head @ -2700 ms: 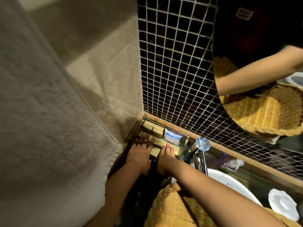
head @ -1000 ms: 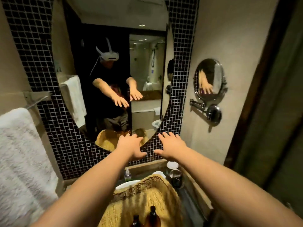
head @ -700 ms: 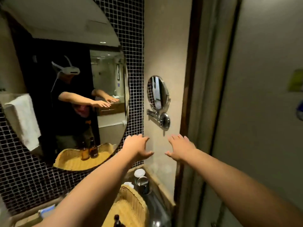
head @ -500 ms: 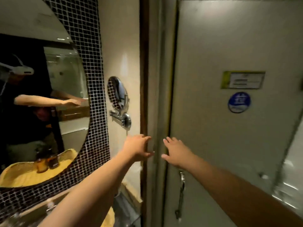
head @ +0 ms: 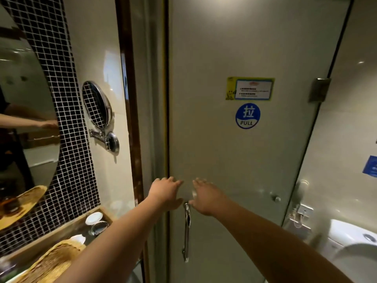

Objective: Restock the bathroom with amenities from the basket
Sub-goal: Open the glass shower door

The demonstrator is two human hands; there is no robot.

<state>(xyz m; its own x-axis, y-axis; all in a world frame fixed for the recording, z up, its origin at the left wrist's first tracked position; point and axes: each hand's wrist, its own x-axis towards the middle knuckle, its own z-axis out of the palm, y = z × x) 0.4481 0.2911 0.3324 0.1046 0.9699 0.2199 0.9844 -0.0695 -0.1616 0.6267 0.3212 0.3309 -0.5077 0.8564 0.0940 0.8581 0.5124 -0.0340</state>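
Note:
Both my arms reach forward toward a frosted glass door [head: 234, 160]. My left hand [head: 166, 193] and my right hand [head: 207, 198] hover side by side just above the door's vertical chrome handle [head: 186, 231], fingers straight, holding nothing. The woven basket [head: 51, 260] sits at the lower left on the vanity counter, only its rim and part of its floor showing. Its reflection with brown bottles appears in the round wall mirror [head: 24, 123].
A blue PULL sticker [head: 247, 116] and a yellow notice [head: 250, 88] are on the door. A swing-arm shaving mirror [head: 98, 108] juts from the left wall. Lidded cups [head: 95, 220] stand in the counter corner. A white toilet [head: 350, 248] is at the lower right.
My view has swung right, from the amenity tray at the counter's left, past the mirror, to the glass door. Both empty hands stayed stretched out and now sit over the door handle.

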